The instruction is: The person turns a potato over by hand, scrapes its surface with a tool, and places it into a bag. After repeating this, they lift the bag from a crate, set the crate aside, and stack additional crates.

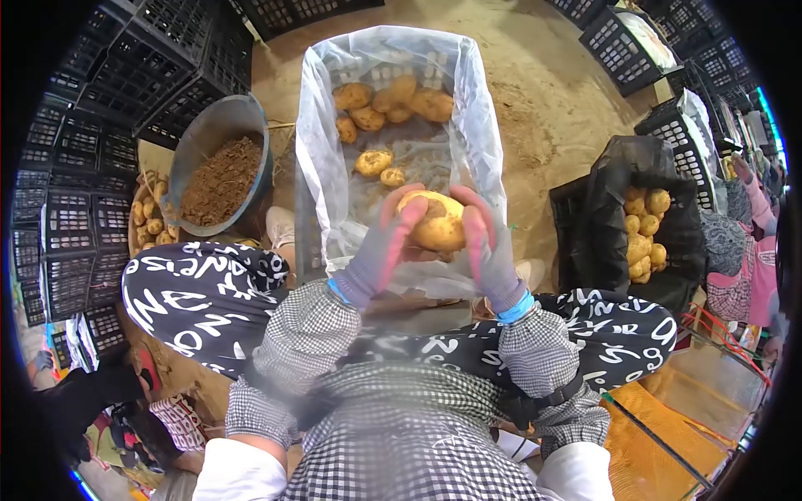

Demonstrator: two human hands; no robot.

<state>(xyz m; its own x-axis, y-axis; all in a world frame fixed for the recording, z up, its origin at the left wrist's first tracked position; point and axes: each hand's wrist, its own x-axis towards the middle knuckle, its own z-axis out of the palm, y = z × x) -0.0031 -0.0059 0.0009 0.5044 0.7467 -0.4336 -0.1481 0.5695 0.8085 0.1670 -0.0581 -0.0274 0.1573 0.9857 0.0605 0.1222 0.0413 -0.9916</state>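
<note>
A large yellow potato (440,227) with a brown earthy patch is held between my two gloved hands, over the near part of a crate lined with clear plastic (307,159). My left hand (391,234) grips its left side, the thumb lying across the top. On the right side my right hand (484,238) presses with thumb and fingers. Beyond them in the lined crate lie two small potatoes (373,163) and, at the far end, a group of several browner potatoes (393,102).
Left of the crate stands a tub (264,159) of loose brown soil, with potatoes (150,213) beside it. A black-lined crate (601,225) with several potatoes is at right. Stacked black crates (159,67) rise at left. Other people (739,250) sit at the right edge and lower left.
</note>
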